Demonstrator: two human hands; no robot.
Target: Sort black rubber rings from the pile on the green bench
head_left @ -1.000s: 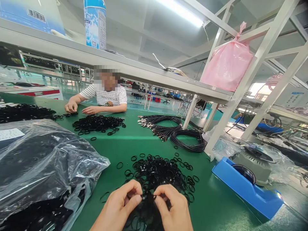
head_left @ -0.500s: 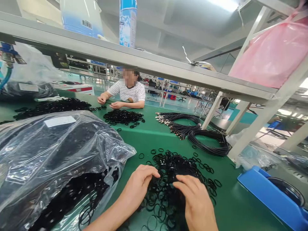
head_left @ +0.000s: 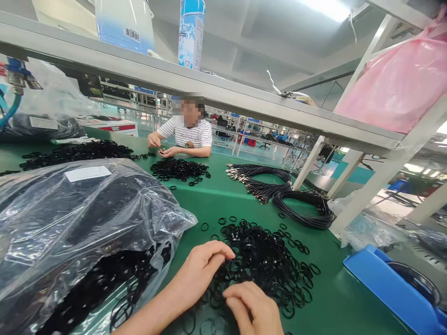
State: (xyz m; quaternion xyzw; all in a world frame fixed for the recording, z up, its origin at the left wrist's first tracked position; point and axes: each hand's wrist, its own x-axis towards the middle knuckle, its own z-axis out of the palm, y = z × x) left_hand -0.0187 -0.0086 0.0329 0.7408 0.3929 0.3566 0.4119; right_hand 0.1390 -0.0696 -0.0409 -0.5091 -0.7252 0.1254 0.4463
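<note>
Right hand (head_left: 256, 307): down it comes, from beside the heap's middle half a second ago to its near left edge; the left hand (head_left: 204, 263) has barely budged.
Black rings (head_left: 270, 256): heaped on the green tabletop (head_left: 326, 316), just ahead and right of the hands, the spread running from far left to near right; single rings overlap at mixed angles, the strays lying flat.
Left grip: narrow, index finger reaching rightward over the heap's left side, thumb tucked beneath; whether a ring sits between, I cannot tell.
Right grip: fingers bent, thumb close below, tips toward the left; contents, again, cannot tell.
Plastic bag (head_left: 115, 204): bulging at left, black rings showing through its near end.
</note>
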